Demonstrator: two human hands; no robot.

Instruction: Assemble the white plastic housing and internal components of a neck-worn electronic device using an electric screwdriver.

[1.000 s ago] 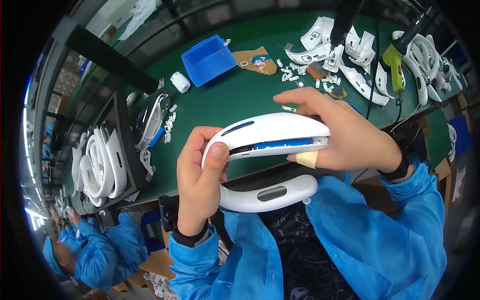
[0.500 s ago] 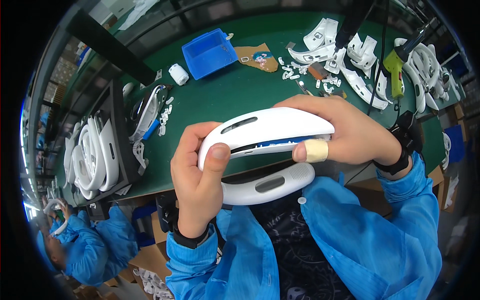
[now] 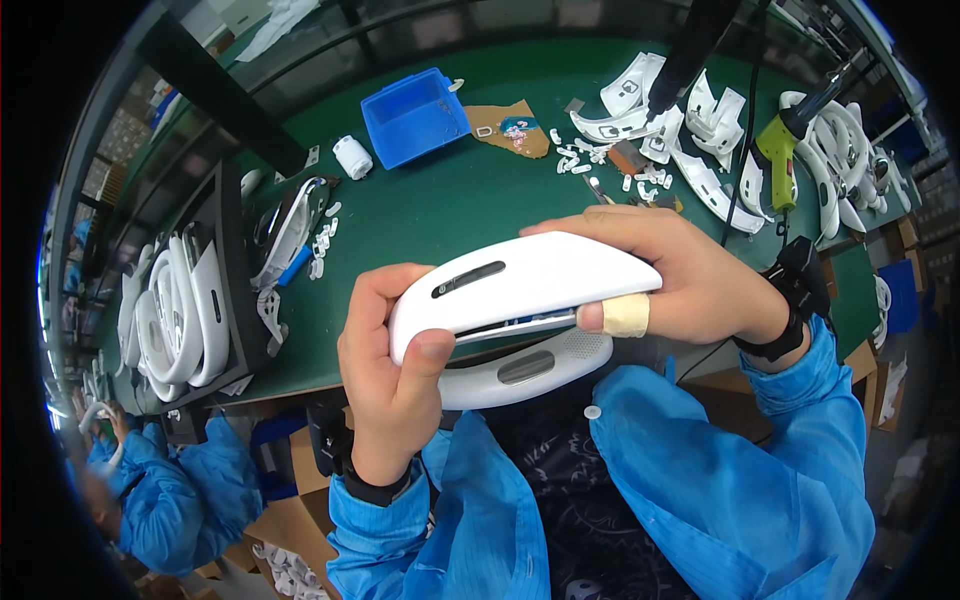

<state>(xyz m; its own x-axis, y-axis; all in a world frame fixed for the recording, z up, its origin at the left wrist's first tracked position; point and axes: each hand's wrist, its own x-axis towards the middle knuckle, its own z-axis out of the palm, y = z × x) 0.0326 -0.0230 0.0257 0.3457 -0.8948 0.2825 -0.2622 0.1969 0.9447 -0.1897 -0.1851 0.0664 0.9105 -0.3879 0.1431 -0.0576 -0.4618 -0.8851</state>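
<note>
Between my two hands, above the table's near edge, is a curved white plastic housing (image 3: pixel 530 285) with a dark oval slot in its upper face. A gap runs along its near seam, with a bit of blue showing inside. My left hand (image 3: pixel 390 350) grips the left end, thumb on the near side. Around the right end is my right hand (image 3: pixel 670 275), its taped thumb pressed at the seam and its fingers over the far side. A second curved white section (image 3: pixel 530 372), with a grey oval and a dotted patch, shows just below; whether it joins the housing I cannot tell.
On the green table (image 3: pixel 330 350) are a blue bin (image 3: pixel 410 120), a white bottle (image 3: pixel 352 157) and a cardboard scrap (image 3: pixel 512 130). White shells (image 3: pixel 715 190) and a green power tool (image 3: pixel 778 150) lie right. A dark rack (image 3: pixel 235 290) holds white rings at left, near a blue-clad person (image 3: pixel 190 490).
The gap at the housing's near seam looks narrower, and the housing is tilted slightly more toward me. Both hands keep their hold, and the whole view has shifted a little.
</note>
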